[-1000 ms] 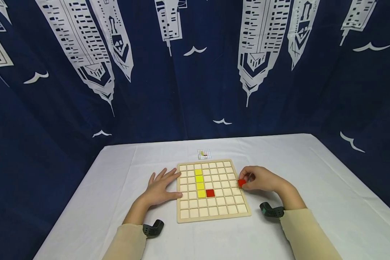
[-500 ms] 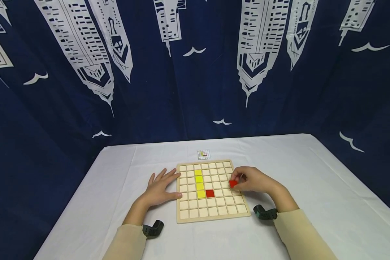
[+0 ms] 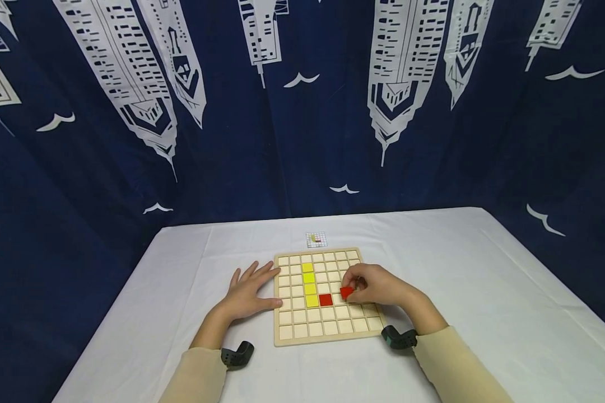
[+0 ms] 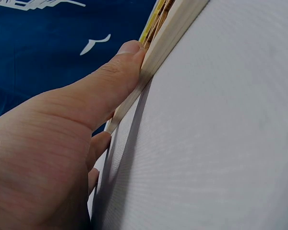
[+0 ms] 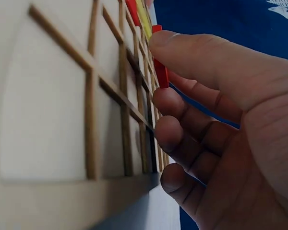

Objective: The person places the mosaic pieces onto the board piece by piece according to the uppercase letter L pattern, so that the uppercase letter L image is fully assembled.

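A wooden grid board (image 3: 333, 338) lies flat on the table. Four-sided yellow tiles (image 3: 310, 289) fill a column of its cells, and a red tile (image 3: 325, 300) lies in the cell right of the lowest one. My right hand (image 3: 378, 284) pinches another red tile (image 3: 346, 293) between thumb and fingers, just over the board to the right of the placed one. In the right wrist view this pinched tile (image 5: 161, 72) stands on edge, close above the grid. My left hand (image 3: 247, 294) has its fingers spread, thumb and index fingertip touching the board's left edge.
Behind the board lies a small printed grid card (image 3: 316, 239) with a coloured pattern. A white cloth (image 3: 222, 240) covers the table, and a dark blue curtain (image 3: 292, 140) with white buildings hangs behind it. Each wrist wears a black device (image 3: 238, 355).
My right hand has carried the red tile leftward from beyond the board's right edge to over its cells, near the placed red tile. The left hand has stayed put.
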`<action>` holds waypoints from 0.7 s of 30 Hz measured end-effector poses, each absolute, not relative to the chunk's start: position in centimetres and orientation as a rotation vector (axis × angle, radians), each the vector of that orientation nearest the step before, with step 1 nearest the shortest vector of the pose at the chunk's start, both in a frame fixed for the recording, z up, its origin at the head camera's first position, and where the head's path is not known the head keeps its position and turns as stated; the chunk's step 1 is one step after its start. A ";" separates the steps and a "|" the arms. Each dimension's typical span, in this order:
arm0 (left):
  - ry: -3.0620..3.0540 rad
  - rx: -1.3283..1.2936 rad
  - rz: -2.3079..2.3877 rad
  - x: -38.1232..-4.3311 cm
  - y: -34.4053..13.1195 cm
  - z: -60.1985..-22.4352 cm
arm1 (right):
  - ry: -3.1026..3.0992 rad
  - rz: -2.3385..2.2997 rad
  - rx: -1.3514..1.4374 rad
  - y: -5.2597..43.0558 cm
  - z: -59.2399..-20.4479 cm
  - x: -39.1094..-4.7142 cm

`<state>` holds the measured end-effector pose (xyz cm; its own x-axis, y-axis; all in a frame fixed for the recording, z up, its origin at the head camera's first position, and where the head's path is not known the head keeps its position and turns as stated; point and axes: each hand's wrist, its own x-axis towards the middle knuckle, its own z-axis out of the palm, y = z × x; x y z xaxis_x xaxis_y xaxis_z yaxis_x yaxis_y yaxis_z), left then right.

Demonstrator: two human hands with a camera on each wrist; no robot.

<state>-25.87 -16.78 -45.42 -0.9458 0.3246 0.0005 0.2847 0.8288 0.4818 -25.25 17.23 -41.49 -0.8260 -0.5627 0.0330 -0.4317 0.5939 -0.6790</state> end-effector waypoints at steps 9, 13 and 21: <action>2.923 0.498 0.764 -25.9 -16.8 -45.4 | 2.667 -0.995 -0.869 16.4 -42.1 -25.2; 2.923 0.494 0.764 -25.9 -16.8 -45.4 | 2.688 -0.971 -0.899 16.1 -42.3 -25.1; 2.920 0.496 0.761 -25.8 -16.8 -45.4 | 2.713 -0.952 -0.930 15.7 -42.4 -24.9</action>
